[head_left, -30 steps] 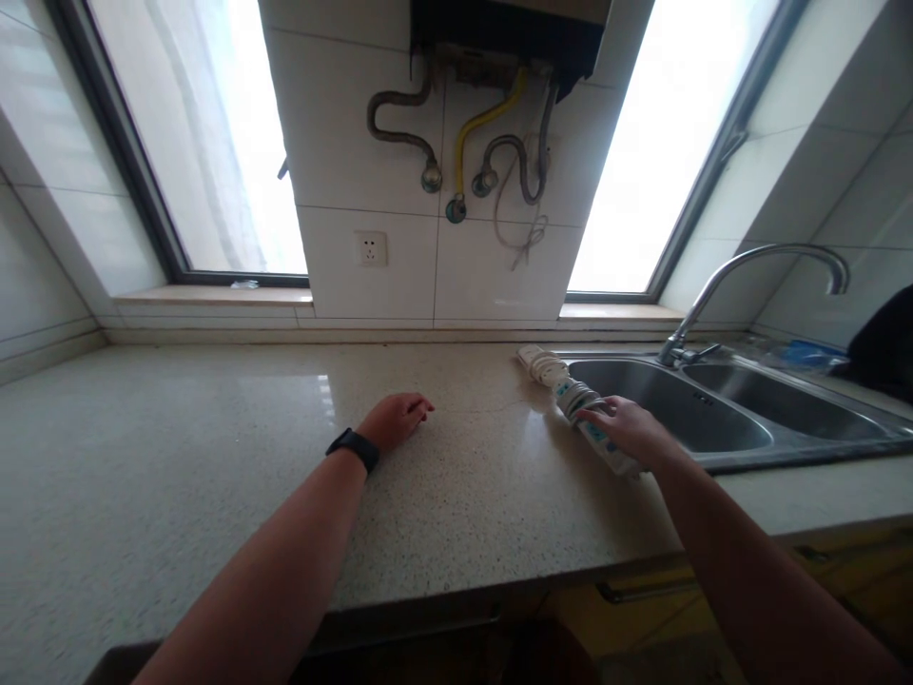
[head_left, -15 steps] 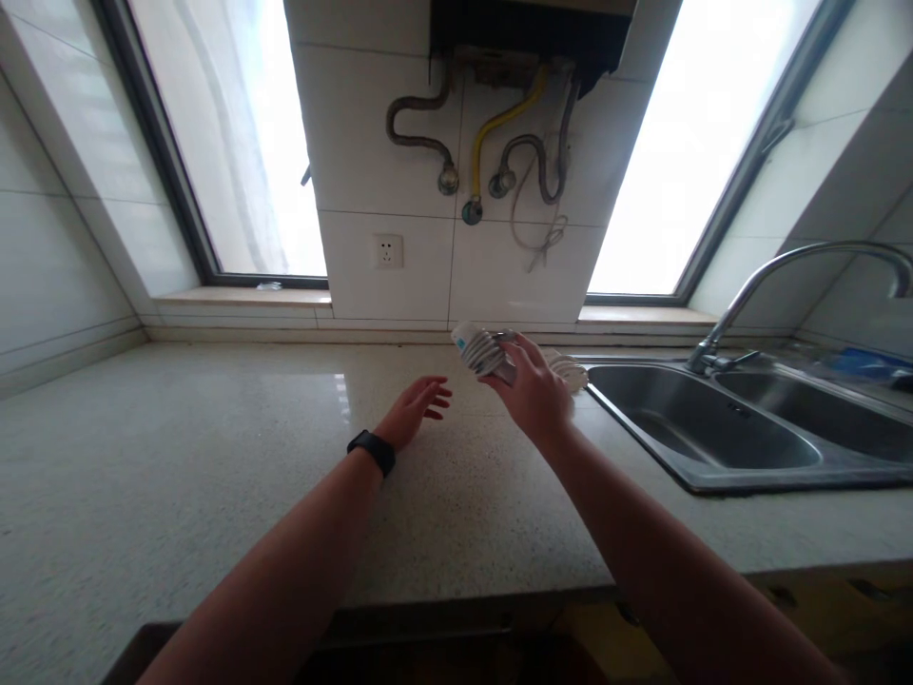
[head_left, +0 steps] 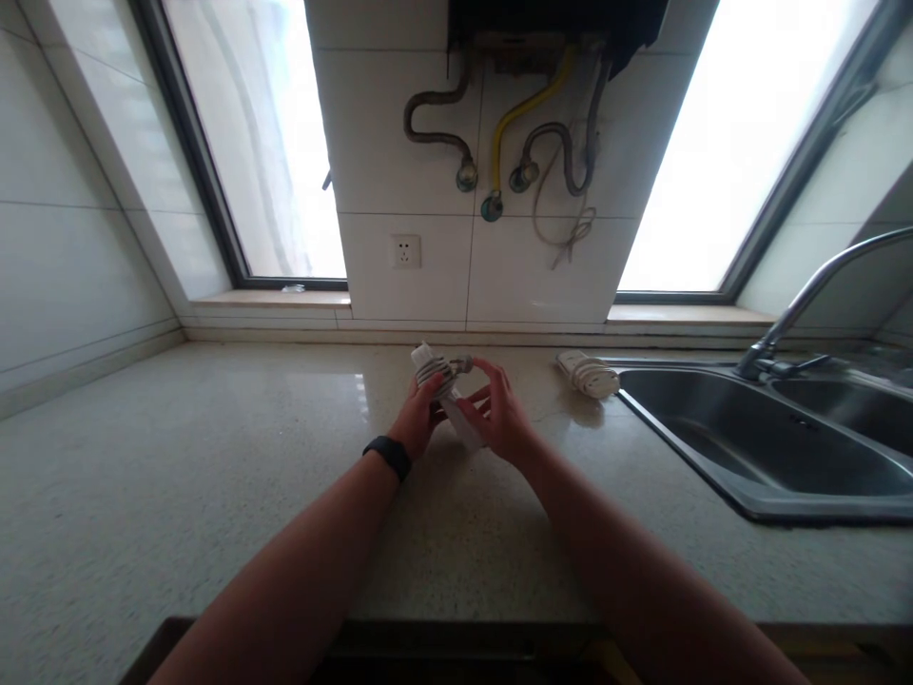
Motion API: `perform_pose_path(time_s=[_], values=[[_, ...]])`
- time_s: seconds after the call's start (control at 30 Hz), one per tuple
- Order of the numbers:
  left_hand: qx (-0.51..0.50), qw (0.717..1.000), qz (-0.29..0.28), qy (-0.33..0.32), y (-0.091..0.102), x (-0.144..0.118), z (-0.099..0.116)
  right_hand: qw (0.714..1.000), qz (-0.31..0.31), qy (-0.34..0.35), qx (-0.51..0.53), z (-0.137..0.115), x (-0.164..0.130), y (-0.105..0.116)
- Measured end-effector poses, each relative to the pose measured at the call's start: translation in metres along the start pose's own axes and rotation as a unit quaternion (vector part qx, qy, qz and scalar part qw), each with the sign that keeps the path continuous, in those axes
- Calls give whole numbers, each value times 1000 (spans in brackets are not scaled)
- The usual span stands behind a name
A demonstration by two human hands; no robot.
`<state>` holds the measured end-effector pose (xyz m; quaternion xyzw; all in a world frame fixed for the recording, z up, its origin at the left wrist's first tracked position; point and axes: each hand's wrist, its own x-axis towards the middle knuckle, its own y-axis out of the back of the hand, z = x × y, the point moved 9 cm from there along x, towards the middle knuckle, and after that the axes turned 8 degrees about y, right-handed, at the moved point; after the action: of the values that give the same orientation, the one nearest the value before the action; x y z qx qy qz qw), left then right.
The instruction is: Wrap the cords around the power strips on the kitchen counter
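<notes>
A white power strip point(head_left: 467, 430) with its cord point(head_left: 434, 371) wound round one end is held over the counter, slanting between my two hands. My left hand point(head_left: 419, 413), with a dark band on the wrist, is closed round the wrapped cord. On the other side my right hand point(head_left: 503, 416) has its thumb on the strip's body, and its index finger reaches to the grey plug point(head_left: 462, 363). Part of the strip is hidden behind my fingers. Another white power strip point(head_left: 593, 374), its cord also coiled round it, lies on the counter beside the sink.
The speckled counter point(head_left: 249, 495) runs under both arms to the tiled wall. At the right are a steel double sink point(head_left: 756, 509) and a faucet point(head_left: 799, 295). A wall socket point(head_left: 406, 251) sits below hoses point(head_left: 435, 139) and a yellow pipe point(head_left: 514, 114).
The held power strip has moved left, and my left hand, open before, is now closed on it. The view has shifted, showing the other strip beside the sink fully.
</notes>
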<state>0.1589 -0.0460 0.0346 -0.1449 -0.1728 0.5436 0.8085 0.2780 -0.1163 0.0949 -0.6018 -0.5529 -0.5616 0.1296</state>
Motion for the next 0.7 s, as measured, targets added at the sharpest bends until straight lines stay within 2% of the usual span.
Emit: perform_pose_path(time_s=[0.07,0.17,0.27,0.37,0.5,0.7], values=[[23,1000,-2,7,-2,-2,0,999,24,-17,16,0,-1,9],[-9,999,-35,14,-11,-7,-1,997,66,-27,16,-2,1,19],[-61,996,-55,33,-17,-9,-4,997,70,-24,32,-3,4,20],[-72,994,-58,51,-16,-9,-5,996,77,-19,48,0,6,21],[-63,994,-53,66,-10,-9,-1,987,107,-88,77,28,2,21],[-38,990,-96,96,-15,-15,3,959,118,-198,162,65,-6,16]])
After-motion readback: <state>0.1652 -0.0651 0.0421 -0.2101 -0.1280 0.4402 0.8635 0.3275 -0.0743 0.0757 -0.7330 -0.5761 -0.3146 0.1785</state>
